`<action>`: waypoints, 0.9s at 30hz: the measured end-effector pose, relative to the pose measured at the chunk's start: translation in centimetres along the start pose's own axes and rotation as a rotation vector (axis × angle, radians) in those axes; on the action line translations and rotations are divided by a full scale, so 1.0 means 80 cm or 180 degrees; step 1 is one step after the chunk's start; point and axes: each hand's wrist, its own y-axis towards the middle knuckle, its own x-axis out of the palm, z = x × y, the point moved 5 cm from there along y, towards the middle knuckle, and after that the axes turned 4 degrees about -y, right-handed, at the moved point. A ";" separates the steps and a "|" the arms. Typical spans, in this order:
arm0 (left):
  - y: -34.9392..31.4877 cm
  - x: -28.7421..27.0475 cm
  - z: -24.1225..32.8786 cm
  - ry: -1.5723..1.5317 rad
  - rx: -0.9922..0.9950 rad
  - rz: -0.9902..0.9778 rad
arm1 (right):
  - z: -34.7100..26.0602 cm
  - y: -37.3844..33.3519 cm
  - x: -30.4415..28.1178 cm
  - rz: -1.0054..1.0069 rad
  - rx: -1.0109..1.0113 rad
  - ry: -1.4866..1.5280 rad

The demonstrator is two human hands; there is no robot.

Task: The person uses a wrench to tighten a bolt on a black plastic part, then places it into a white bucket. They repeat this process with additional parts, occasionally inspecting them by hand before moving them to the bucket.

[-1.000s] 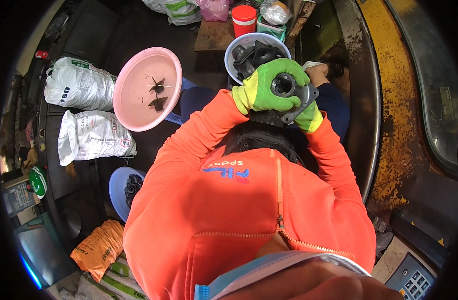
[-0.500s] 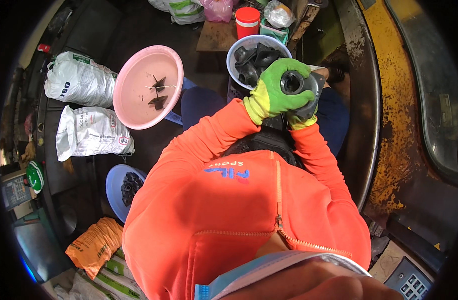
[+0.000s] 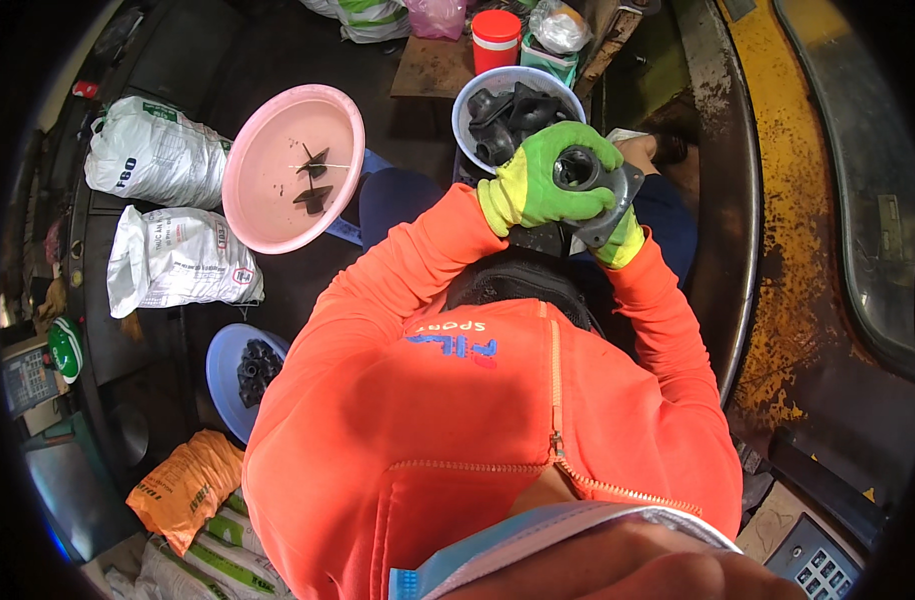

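The left hand, in a knitted green glove with a yellow cuff, is curled over the top of a grey metal flanged fitting, its fingers wrapped around the part's round hollow collar. The fitting has a flat, angular plate with a dull cast look and a dark bore at its middle, and it sits out in front of the chest, just this side of a pale blue plastic basin. The right hand is mostly hidden under the plate; only a strip of yellow-green glove shows at the lower edge of the plate, touching it, and whether those fingers are closed cannot be told. The basin holds a heap of black, matte moulded parts with blocky and tubular shapes. To the left a wide, shallow pink plastic bowl holds a few dark, thin, blade-shaped pieces near its middle. Lower left, a second blue basin with black ring-like parts in it is partly covered by the orange sleeve of a smooth, zipped jacket. Two crumpled white woven sacks lie beside the pink bowl, and a red-lidded jar stands beyond the pale blue basin.
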 end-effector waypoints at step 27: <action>-0.002 -0.005 -0.014 0.0028 -0.0034 0.0037 | -0.006 0.005 0.004 0.0485 -0.0585 -0.1192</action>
